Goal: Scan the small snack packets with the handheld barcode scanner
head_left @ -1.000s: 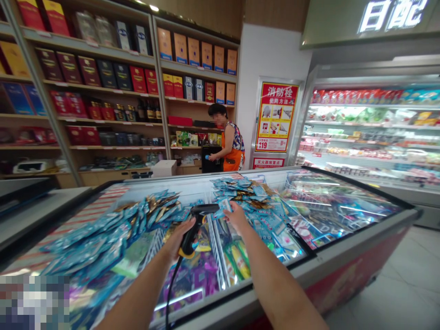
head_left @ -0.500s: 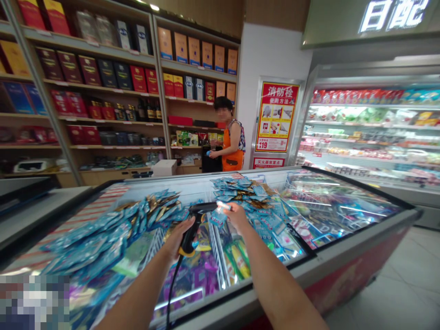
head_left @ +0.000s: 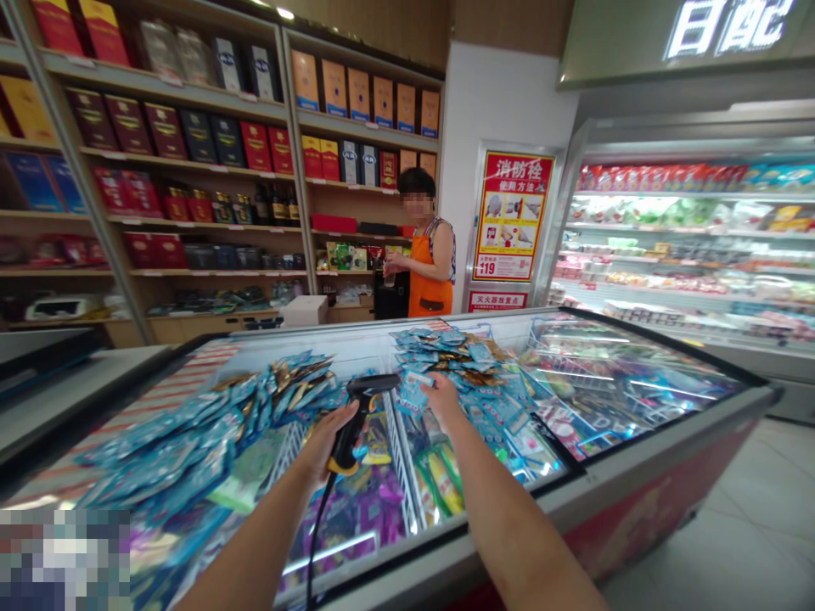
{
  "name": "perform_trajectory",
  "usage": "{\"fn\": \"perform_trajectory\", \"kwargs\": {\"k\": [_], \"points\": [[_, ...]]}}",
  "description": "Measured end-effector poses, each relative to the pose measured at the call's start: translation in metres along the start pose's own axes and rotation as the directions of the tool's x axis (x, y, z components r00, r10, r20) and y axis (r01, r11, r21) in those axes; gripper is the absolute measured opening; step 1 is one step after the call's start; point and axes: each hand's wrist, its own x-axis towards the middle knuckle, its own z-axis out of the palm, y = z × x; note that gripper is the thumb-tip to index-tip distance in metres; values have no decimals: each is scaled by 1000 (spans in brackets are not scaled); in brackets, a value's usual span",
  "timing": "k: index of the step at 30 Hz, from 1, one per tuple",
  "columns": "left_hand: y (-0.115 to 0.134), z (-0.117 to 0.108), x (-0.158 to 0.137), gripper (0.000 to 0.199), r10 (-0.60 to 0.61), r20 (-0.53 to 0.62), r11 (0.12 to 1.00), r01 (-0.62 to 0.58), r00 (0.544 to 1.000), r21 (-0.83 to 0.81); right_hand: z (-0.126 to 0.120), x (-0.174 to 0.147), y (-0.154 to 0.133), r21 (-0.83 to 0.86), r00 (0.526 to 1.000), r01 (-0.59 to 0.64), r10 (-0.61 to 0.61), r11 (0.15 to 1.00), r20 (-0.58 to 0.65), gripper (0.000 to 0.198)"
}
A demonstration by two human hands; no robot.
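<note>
Shift since half a second ago: blue packet [head_left: 413, 397] has been turned so its face is seen, and white glare has gone from it; black scanner [head_left: 356, 424] has been drawn slightly left; co-worker [head_left: 436, 255] has been turned more this way, hands raised.
Packet: held above the freezer glass, tilted, just beside scanner nose; whether contact is made cannot be told. Used as clock centre below, 12 at top.
Right hand [head_left: 443, 399]: 3 o'clock; packet edge pinched between thumb and fingers.
Scanner: 9 o'clock, nose pointed at packet; cable [head_left: 315, 539] hung between 7 and 8.
Left hand [head_left: 328, 437]: 8 o'clock; fingers wrapped round scanner handle; trigger finger hidden.
Packet piles: left pile [head_left: 171, 454] spread toward 8–9, right pile [head_left: 455, 350] heaped at 2; both laid on the glass, gold backs mixed in.
Freezer [head_left: 643, 458]: purple packs [head_left: 382, 509] seen under glass at 7, yellow-green packs [head_left: 444, 479] at 5.
Co-worker: 12 o'clock, behind freezer; orange apron [head_left: 429, 284] worn, clear container [head_left: 390, 273] held.
Surroundings: boxed-goods shelves [head_left: 294, 153] at 10, red poster [head_left: 508, 216] at 1, lit chiller [head_left: 688, 198] at 2.
</note>
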Motion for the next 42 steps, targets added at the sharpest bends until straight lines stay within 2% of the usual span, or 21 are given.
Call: {"fn": "perform_trajectory", "kwargs": {"k": [7, 12, 14, 16, 19, 20, 23, 25, 26, 28, 29, 31, 33, 34, 37, 39, 42], "points": [[3, 3, -2, 41, 12, -26, 1000, -12, 1000, 27, 3, 3, 4, 1, 999, 40, -40, 999, -14, 30], [5, 4, -1, 41, -56, -71, 996, 60, 996, 67, -3, -3, 1, -64, 1000, -9, 7, 998, -22, 28], [4, 5, 5, 39, -99, -29, 992, 101, 995, 76, -7, -3, 0, -103, 999, -13, 9, 995, -34, 29], [2, 7, 9, 35, -145, -55, 982, 150, 988, 112, -8, -3, 0, -135, 999, -30, 25, 990, -36, 30], [0, 13, 10, 29, -129, -61, 969, 139, 990, 205, -4, -10, -2, -140, 994, -87, 78, 986, -71, 34], [0, 17, 9, 28, -125, -62, 964, 136, 990, 227, -1, -14, -3, -109, 993, -115, 111, 987, -40, 34], [3, 29, 3, 33, -138, -35, 969, 143, 990, 202, 8, -31, -10, 18, 973, -160, 155, 987, 172, 32], [6, 38, -3, 37, -141, 33, 984, 136, 990, 116, 6, -46, -16, 57, 951, -123, 101, 991, 292, 29], [7, 41, -7, 37, -139, 73, 989, 134, 988, 68, 0, -54, -20, 37, 950, -73, 58, 997, 306, 27], [8, 46, -16, 36, -142, 112, 989, 144, 984, -13, -22, -71, -27, -98, 970, 43, -18, 994, 243, 22], [8, 47, -22, 35, -144, 107, 988, 150, 984, -46, -37, -79, -29, -213, 987, 78, -46, 974, 152, 18], [4, 46, -33, 33, -147, 87, 983, 155, 985, -97, -73, -94, -31, -452, 994, -24, -29, 892, -110, 20], [-1, 45, -45, 33, -149, 76, 981, 157, 986, -118, -104, -105, -31, -578, 946, -212, 17, 788, -325, 34], [-4, 45, -50, 33, -152, 82, 979, 161, 985, -121, -115, -108, -30, -599, 923, -290, 52, 746, -382, 46], [-10, 53, -64, 32, -164, 105, 972, 179, 981, -154, -126, -110, -29, -631, 914, -363, 130, 686, -384, 67], [-13, 62, -73, 31, -185, 104, 965, 201, 977, -169, -121, -108, -31, -630, 919, -371, 171, 682, -355, 71], [-17, 75, -86, 32, -186, 82, 969, 196, 979, -148, -119, -105, -35, -585, 894, -444, 288, 679, -344, 71]]}}
